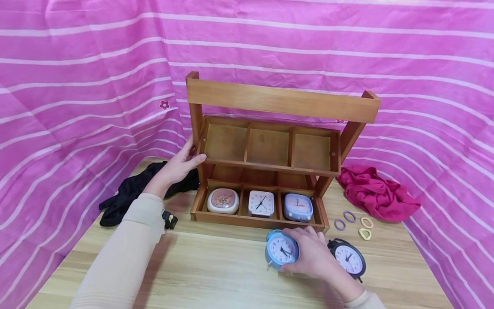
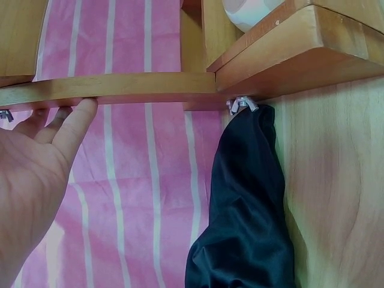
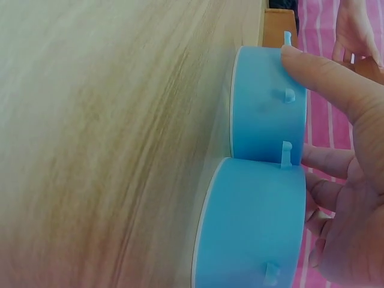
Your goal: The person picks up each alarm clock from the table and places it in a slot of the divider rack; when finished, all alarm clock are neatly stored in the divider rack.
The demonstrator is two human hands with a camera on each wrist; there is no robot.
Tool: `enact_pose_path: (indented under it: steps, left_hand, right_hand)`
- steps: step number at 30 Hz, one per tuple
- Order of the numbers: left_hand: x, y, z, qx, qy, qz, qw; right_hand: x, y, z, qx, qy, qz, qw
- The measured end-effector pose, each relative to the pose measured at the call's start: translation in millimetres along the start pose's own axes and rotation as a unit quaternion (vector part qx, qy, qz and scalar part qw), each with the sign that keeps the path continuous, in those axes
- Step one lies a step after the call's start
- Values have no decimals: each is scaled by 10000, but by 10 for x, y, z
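A wooden two-tier rack (image 1: pixel 278 101) stands on the table. Its lower tier holds a pink-faced clock (image 1: pixel 223 201), a white square clock (image 1: pixel 261 203) and a blue square clock (image 1: pixel 298 207); the upper compartments are bare. My left hand (image 1: pixel 181 163) rests with straight fingers against the rack's left side at the upper shelf. In the left wrist view, that left hand (image 2: pixel 36 162) touches the shelf board's edge (image 2: pixel 120 87). My right hand (image 1: pixel 312 253) grips a round blue alarm clock (image 1: pixel 281 249) standing on the table before the rack. In the right wrist view, the thumb (image 3: pixel 318 72) lies over the clock's blue body (image 3: pixel 267 102).
A black round alarm clock (image 1: pixel 349 258) stands just right of my right hand. A black cloth (image 1: pixel 127 193) lies left of the rack and a red cloth (image 1: pixel 376 195) right of it. Small rings (image 1: pixel 349 216) and a black clip (image 1: pixel 169 219) lie on the table. Pink striped fabric walls the space.
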State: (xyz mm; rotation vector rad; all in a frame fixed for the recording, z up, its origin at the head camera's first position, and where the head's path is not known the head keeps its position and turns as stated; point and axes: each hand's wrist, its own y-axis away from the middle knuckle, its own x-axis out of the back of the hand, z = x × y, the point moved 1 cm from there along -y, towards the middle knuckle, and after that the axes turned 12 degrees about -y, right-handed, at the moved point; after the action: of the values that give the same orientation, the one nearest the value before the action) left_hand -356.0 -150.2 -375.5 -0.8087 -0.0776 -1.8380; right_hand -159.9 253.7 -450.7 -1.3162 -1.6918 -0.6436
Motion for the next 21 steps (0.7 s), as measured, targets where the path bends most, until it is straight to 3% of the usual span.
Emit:
enact_pose_path:
  steps: [10, 15, 21]
  left_hand:
    - [-25, -7, 2, 38, 129, 41, 9999]
    - [-34, -16, -6, 133, 104, 12, 9999]
    - [0, -1, -13, 121, -28, 19, 9999]
  right_hand:
    - [14, -26, -67, 295, -255, 60, 9992]
    - [233, -135, -291, 665, -519, 103, 9964]
    - [571, -454, -670, 1269, -692, 272, 9891]
